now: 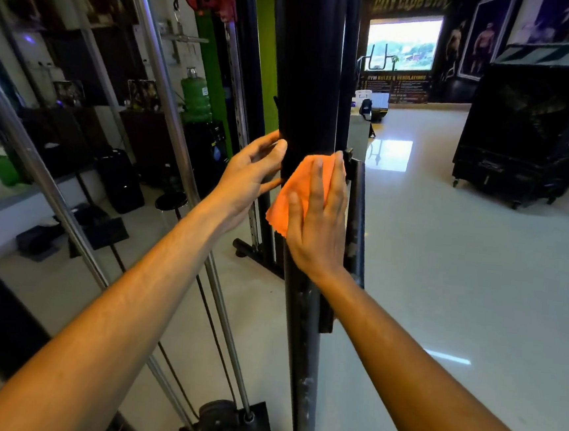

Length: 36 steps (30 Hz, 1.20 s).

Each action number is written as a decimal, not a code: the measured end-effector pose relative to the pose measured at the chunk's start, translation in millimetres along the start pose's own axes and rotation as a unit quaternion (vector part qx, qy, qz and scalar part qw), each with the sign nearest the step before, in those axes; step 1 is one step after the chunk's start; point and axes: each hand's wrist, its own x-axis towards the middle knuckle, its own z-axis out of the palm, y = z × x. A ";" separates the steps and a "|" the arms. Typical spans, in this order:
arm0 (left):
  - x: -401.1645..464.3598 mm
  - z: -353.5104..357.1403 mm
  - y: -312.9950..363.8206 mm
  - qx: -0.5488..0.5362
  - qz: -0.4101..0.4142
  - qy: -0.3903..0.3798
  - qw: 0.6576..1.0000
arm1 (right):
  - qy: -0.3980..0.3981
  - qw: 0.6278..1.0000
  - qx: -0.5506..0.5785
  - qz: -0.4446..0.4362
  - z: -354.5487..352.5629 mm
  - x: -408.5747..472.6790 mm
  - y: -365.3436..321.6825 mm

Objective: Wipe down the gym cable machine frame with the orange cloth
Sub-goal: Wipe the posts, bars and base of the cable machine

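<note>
**Op:** Pressing the orange cloth [290, 195] flat against the black upright post [310, 80] of the cable machine frame with my right hand [314, 214]. Cloth sits under the palm and fingers; its lower left corner sticks out past the hand's edge.

**Eng:** Hand state?

**Op:** Right hand flat, fingers straight and pointing up, close together, laid over the cloth. No curl round it, just pressure into the post.

**Eng:** Left?

**Op:** Left hand [252, 174] is just beside the cloth, on the post's left side. Fingertips touch the post's left edge, thumb lower, near the cloth's left edge. Fingers only slightly bent, holding nothing that I can see.

**Eng:** Arms?

**Op:** Both forearms bare, reaching forward and up from the bottom corners, converging on the post. Left comes in from lower left, right from lower right.

**Eng:** Around it?

**Op:** Two chrome guide rods [180, 137] run diagonally left of the post down to the weight stack [226, 427]. Glossy floor [461, 265] to the right, big black air cooler [531, 127] well apart from me.
</note>
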 end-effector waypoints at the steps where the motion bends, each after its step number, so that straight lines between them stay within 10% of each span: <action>1: 0.4 0.0 -2.7 -0.001 0.000 0.003 1.000 | 0.007 1.000 -0.002 -0.003 -0.5 4.2 0.0; 36: -48.6 6.9 -149.5 0.016 -0.127 0.030 0.991 | -0.168 0.979 -0.097 0.061 37.7 -207.0 80.9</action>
